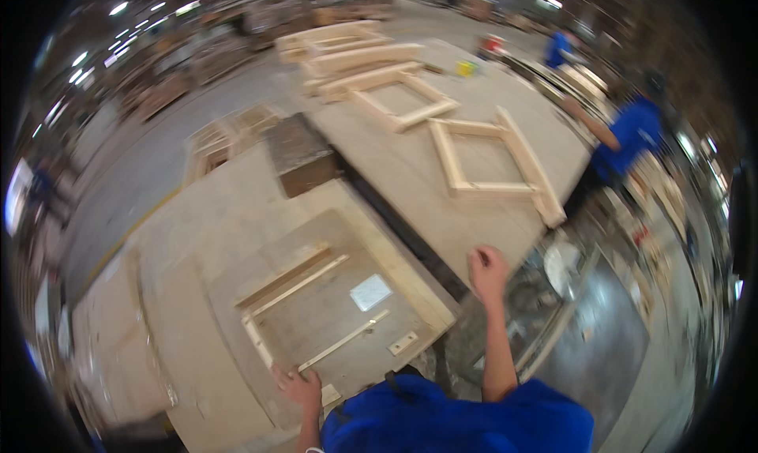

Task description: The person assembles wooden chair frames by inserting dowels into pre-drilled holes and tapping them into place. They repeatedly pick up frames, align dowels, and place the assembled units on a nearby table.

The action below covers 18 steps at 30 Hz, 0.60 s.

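L-shaped strip guide (257,338) is set on the near bench (197,240), low in view, L of centre; its long side strip is met at the far end by a raised double strip (292,279). Lower end of the guide is reached by the L hand (298,387); its fingers are loosely spread, nothing seen gripped, tho contact w/ the wood can't be told for sure (blur). Just beside, a thin loose-looking strip (343,341) is laid at a slant, near end close to the same hand. To its R are seen a white sheet (370,293) and a small wood block w/ 2 dark spots (403,343).

R hand (487,271) is held up near the close corner of the 2nd bench (493,232); its fingers are curled in, approx. half closed; whether anything small is pinched can't be told.

Beyond, a 4-sided wood frame (493,191), one rail overlong, is laid on the 2nd bench; another frame (403,97) is placed farther back, next to stacked frames (332,38). A brown block (300,157) is stood at the near bench's far edge. At R, a co-worker in blue (632,133) is seen by the 2nd bench, arm stretched toward stacked timber.
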### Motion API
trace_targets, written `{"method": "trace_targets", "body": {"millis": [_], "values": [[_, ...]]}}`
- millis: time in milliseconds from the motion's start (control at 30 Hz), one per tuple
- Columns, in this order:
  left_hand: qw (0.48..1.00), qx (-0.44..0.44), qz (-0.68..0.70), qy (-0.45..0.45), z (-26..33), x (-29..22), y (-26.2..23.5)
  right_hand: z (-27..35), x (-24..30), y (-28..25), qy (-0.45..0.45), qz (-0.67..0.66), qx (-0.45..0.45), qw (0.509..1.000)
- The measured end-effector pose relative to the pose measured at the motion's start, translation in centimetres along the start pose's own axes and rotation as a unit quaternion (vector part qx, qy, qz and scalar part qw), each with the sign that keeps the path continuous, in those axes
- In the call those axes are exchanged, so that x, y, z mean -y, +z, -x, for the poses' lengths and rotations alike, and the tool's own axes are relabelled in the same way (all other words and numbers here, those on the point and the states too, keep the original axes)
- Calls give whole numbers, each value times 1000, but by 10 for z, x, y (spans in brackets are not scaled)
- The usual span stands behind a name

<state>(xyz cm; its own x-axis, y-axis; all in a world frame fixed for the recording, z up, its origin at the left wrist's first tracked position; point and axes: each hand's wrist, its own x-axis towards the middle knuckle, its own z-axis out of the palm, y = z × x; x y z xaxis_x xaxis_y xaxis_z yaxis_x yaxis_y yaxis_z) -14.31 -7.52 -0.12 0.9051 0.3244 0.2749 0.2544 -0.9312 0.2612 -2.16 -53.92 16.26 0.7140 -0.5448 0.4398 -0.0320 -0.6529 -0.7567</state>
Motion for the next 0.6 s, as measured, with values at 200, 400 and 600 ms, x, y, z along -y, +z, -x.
{"method": "trace_targets", "body": {"millis": [200,400,600], "values": [[999,-10,-24,41,3,-1,5,0,12,-18,15,2,-2,1000],[999,15,-26,38,7,3,-18,12,10,-14,47,-38,22,998],[999,0,-19,36,4,7,-11,-116,-14,1,-161,219,-2,962]]}}
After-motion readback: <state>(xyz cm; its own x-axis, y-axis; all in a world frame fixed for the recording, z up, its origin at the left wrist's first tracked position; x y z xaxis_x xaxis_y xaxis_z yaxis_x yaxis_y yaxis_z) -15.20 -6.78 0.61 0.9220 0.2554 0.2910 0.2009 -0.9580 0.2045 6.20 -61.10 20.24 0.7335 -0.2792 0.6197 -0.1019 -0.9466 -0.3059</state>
